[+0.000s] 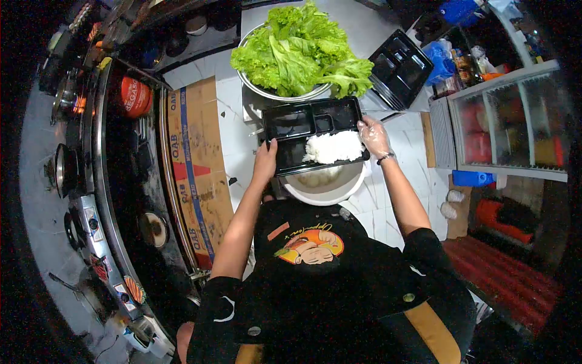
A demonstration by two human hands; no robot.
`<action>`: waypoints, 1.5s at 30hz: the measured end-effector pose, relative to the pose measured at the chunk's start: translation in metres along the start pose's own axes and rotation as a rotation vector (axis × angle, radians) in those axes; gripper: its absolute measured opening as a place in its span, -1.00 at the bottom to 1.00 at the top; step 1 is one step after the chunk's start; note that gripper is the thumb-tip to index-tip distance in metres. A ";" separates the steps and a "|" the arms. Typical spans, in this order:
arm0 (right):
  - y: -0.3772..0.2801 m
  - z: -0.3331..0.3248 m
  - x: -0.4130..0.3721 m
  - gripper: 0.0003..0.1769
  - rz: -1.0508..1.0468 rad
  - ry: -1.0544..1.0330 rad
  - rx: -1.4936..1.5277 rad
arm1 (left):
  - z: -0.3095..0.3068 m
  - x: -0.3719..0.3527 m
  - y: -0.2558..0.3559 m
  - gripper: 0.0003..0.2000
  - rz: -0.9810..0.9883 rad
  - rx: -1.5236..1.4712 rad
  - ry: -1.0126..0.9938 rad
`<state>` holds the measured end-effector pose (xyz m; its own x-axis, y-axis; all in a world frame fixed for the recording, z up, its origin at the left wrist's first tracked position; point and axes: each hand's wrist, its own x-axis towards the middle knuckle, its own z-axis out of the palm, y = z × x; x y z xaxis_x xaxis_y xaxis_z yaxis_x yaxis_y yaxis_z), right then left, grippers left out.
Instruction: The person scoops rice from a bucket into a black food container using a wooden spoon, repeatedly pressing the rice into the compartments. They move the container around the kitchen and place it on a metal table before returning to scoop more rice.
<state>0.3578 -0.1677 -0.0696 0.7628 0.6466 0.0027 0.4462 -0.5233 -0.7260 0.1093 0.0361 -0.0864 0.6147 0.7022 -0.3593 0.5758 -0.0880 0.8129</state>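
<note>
A black compartment tray [291, 124] is held level between my two hands. White rice [334, 147] fills the right part of its near compartment; the other compartments hold nothing. My left hand [265, 161] grips the tray's left edge, fingers partly hidden. At the right edge, my right hand [374, 137], in a clear glove with bits of rice on it, pinches the rim. Below the tray and partly covered by it is a white tub [327, 195] with something pale inside. Just beyond the tray, green lettuce [297, 54] heaps over a metal bowl [250, 84].
More black trays [400, 70] lie stacked at the upper right. A glass-door cabinet [509, 127] stands on the right. On the left are a stove counter [91, 224] with pans and flattened cardboard [200, 182] on the floor.
</note>
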 end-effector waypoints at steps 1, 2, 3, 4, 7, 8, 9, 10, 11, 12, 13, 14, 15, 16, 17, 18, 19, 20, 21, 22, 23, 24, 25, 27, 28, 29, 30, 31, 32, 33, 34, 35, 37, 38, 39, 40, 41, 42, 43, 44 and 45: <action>-0.002 0.001 0.001 -0.68 -0.019 -0.007 -0.024 | 0.001 -0.001 0.001 -0.49 0.036 0.059 0.035; -0.003 0.002 0.001 -0.68 -0.019 -0.007 -0.024 | 0.001 -0.003 0.001 -0.49 0.072 0.118 0.070; -0.004 0.002 0.001 -0.67 0.013 0.028 -0.005 | 0.000 -0.002 0.002 -0.49 0.071 0.119 0.068; -0.005 0.003 -0.002 -0.66 0.049 0.062 0.012 | 0.000 0.000 -0.001 -0.48 0.037 0.103 0.054; -0.005 0.004 -0.003 -0.64 0.066 0.028 0.074 | 0.002 0.010 -0.010 -0.48 0.044 -0.002 0.013; -0.006 0.005 -0.003 -0.63 0.072 0.011 0.106 | 0.002 0.012 -0.015 -0.47 0.084 -0.090 -0.014; -0.006 0.007 -0.004 -0.63 0.069 0.011 0.106 | 0.002 0.014 -0.021 -0.47 0.086 -0.091 -0.012; -0.005 0.009 -0.005 -0.62 0.092 -0.001 0.178 | 0.001 0.011 -0.018 -0.47 0.081 -0.122 -0.011; -0.002 0.010 -0.006 -0.60 0.115 -0.012 0.251 | 0.000 0.008 -0.015 -0.46 0.077 -0.153 -0.011; 0.000 0.011 -0.006 -0.60 0.111 -0.009 0.250 | -0.001 0.006 -0.012 -0.46 0.082 -0.155 -0.009; 0.000 0.010 -0.007 -0.59 0.088 0.050 0.179 | -0.003 0.002 -0.008 -0.47 0.061 -0.069 0.077; -0.003 0.008 -0.008 -0.57 0.065 0.110 0.106 | -0.005 -0.005 0.000 -0.49 0.041 0.014 0.162; -0.006 0.003 -0.012 -0.53 0.027 0.181 0.037 | -0.008 -0.016 0.009 -0.52 0.038 -0.004 0.270; -0.004 0.000 -0.018 -0.50 0.044 0.240 0.078 | -0.014 -0.032 0.027 -0.56 0.045 -0.026 0.378; -0.026 -0.016 -0.027 -0.49 0.076 0.252 0.244 | -0.018 -0.048 0.044 -0.61 0.217 0.065 0.433; -0.010 -0.013 -0.032 -0.50 0.106 0.294 0.511 | -0.023 -0.067 0.060 -0.65 0.394 0.155 0.494; -0.046 -0.030 -0.038 -0.49 0.222 0.357 0.617 | -0.029 -0.093 0.087 -0.70 0.348 0.077 0.231; -0.088 -0.037 -0.046 -0.44 0.210 0.450 0.885 | -0.020 -0.100 0.089 -0.68 0.594 0.172 0.110; -0.097 -0.030 -0.046 -0.38 0.210 0.468 1.126 | -0.014 -0.119 0.113 -0.64 0.573 0.167 -0.061; -0.123 -0.028 -0.045 -0.36 0.244 0.451 1.244 | -0.007 -0.124 0.131 -0.58 0.765 0.168 -0.107; -0.136 -0.020 -0.044 -0.31 0.154 0.386 1.446 | 0.003 -0.125 0.142 -0.59 0.841 0.201 -0.120; -0.146 -0.013 -0.044 -0.26 0.131 0.334 1.548 | 0.011 -0.127 0.148 -0.59 0.907 0.238 -0.131; -0.151 -0.010 -0.044 -0.26 0.183 0.311 1.588 | 0.019 -0.123 0.145 -0.62 0.900 0.263 -0.182; -0.158 -0.003 -0.044 -0.26 0.245 0.242 1.609 | 0.025 -0.118 0.138 -0.70 0.939 0.210 -0.200; -0.155 0.000 -0.044 -0.27 0.252 0.210 1.594 | 0.025 -0.115 0.133 -0.74 0.998 0.140 -0.176; -0.149 0.004 -0.046 -0.28 0.268 0.188 1.584 | 0.032 -0.113 0.122 -0.77 0.978 0.139 -0.211; -0.145 0.008 -0.043 -0.29 0.278 0.159 1.572 | 0.038 -0.108 0.113 -0.80 0.956 0.134 -0.238; -0.145 0.011 -0.043 -0.25 0.288 0.121 1.556 | 0.039 -0.111 0.109 -0.81 0.967 0.118 -0.222; -0.139 0.016 -0.042 -0.22 0.289 0.098 1.542 | 0.038 -0.114 0.110 -0.82 0.980 0.098 -0.210; -0.132 0.020 -0.040 -0.19 0.289 0.076 1.527 | 0.034 -0.117 0.116 -0.80 0.901 0.138 -0.250; -0.129 0.016 -0.037 -0.18 0.292 0.081 1.515 | 0.032 -0.123 0.129 -0.78 0.816 0.162 -0.307; -0.142 0.011 -0.036 -0.17 0.340 0.093 1.476 | 0.027 -0.124 0.134 -0.72 0.853 0.109 -0.164; -0.157 0.007 -0.041 -0.14 0.356 0.116 1.390 | 0.020 -0.124 0.137 -0.49 0.952 0.136 0.143; -0.157 0.008 -0.041 -0.13 0.354 0.101 1.392 | 0.019 -0.123 0.135 -0.49 0.949 0.146 0.160; -0.158 0.009 -0.040 -0.13 0.352 0.087 1.393 | 0.019 -0.121 0.132 -0.44 0.879 0.186 0.063; -0.158 0.009 -0.041 -0.12 0.343 0.072 1.397 | 0.021 -0.120 0.131 -0.38 0.811 0.221 -0.043; -0.154 0.011 -0.038 -0.09 0.357 0.068 1.395 | 0.027 -0.119 0.133 -0.55 0.756 0.232 -0.126; -0.153 0.011 -0.033 -0.07 0.371 0.070 1.392 | 0.032 -0.117 0.131 -0.55 0.767 0.230 -0.137; -0.163 0.007 -0.034 -0.06 0.380 0.076 1.340 | 0.036 -0.113 0.125 -0.66 0.807 0.145 -0.132; -0.176 0.004 -0.036 -0.11 0.386 0.096 1.359 | 0.037 -0.114 0.127 -0.77 0.845 0.061 -0.128; -0.169 0.006 -0.039 -0.14 0.309 0.035 1.324 | 0.040 -0.118 0.129 -0.84 0.913 -0.069 -0.138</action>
<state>0.2501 -0.1009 0.0489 0.7691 0.5765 -0.2759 -0.5084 0.2903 -0.8107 0.1325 -0.0863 0.0420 0.8757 0.2905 0.3857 -0.1936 -0.5205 0.8316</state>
